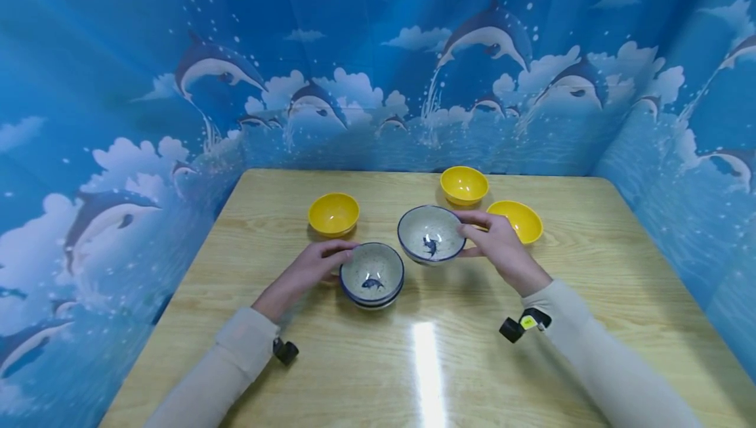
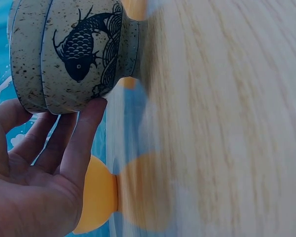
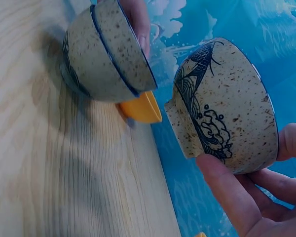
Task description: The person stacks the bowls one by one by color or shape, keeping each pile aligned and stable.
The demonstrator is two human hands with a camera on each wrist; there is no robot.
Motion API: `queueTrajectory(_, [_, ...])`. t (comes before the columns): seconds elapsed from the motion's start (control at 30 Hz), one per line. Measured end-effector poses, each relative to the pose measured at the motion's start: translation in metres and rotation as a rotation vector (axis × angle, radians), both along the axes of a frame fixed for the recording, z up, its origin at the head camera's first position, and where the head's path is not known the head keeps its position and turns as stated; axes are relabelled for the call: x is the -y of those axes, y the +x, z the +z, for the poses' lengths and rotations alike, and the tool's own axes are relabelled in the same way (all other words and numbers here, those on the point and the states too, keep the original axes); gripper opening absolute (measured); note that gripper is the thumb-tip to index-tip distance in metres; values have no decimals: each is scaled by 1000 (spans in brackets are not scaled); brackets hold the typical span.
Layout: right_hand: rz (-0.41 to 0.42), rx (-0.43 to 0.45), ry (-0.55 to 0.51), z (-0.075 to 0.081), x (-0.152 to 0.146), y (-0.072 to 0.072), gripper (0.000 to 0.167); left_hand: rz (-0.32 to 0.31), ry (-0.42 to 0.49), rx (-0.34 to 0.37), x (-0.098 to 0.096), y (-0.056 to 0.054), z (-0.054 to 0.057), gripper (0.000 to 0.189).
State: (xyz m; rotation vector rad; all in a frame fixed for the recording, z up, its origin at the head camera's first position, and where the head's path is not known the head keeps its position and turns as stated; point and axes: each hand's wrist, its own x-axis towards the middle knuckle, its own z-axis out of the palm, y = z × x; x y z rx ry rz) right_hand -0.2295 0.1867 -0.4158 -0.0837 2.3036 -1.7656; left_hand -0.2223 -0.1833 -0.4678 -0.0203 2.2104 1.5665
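Observation:
In the head view, my right hand [image 1: 493, 241] grips a speckled grey bowl [image 1: 430, 234] with a blue rim by its right side, thumb at the rim and fingers beneath. The right wrist view shows this bowl [image 3: 229, 106] held up off the table, with a dark fish drawing on its outside. My left hand [image 1: 321, 264] holds the left side of two nested bowls [image 1: 372, 275] of the same kind, thumb near the rim. In the left wrist view, fingertips [image 2: 96, 106] touch the wall of the stack [image 2: 79, 54], whose foot stands on the table.
Behind the hands are three yellow bowls: one at the left [image 1: 333, 215], one near the back edge [image 1: 464, 185], and one [image 1: 520, 221] partly hidden by my right hand. The wooden table [image 1: 331, 369] meets a blue dolphin-print curtain [image 1: 366, 86] at the back and sides.

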Motion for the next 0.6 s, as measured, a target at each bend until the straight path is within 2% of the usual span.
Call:
queueTrajectory(0.37, [55, 23, -35, 4, 23, 6, 50, -28, 37, -32, 2, 1, -3, 44])
queueTrajectory(0.6, [61, 11, -70, 4, 35, 9, 48, -33, 46, -32, 3, 0, -3, 44])
